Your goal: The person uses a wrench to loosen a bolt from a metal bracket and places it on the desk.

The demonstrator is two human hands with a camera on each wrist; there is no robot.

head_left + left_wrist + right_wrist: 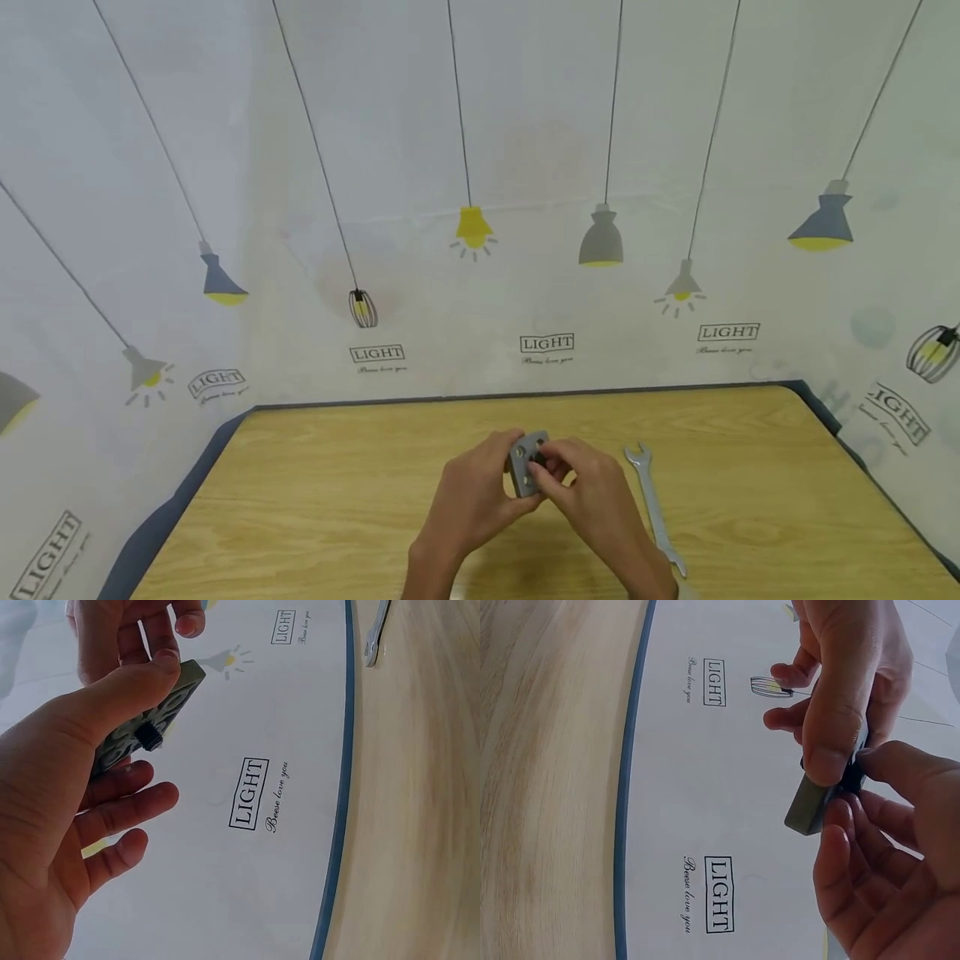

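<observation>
Ahead of me, over the wooden table, my left hand [467, 502] holds a small grey block [519, 477] by its edges, tilted up off the surface. Several holes show in the block's face. My right hand [598, 493] pinches a black bolt [538, 458] at that face between thumb and fingers. In the left wrist view the dark threaded end of the bolt [149, 736] sticks out of the block's patterned other side [178, 699]. The right wrist view shows the black bolt head [852, 778] against the block [808, 807], partly hidden by fingertips.
A silver double open-ended wrench [655, 510] lies on the wooden table [322, 492], right of my right hand. Behind the table stands a pale sheet [420, 275] printed with lamps and the word LIGHT. A blue strip [176, 500] borders the table.
</observation>
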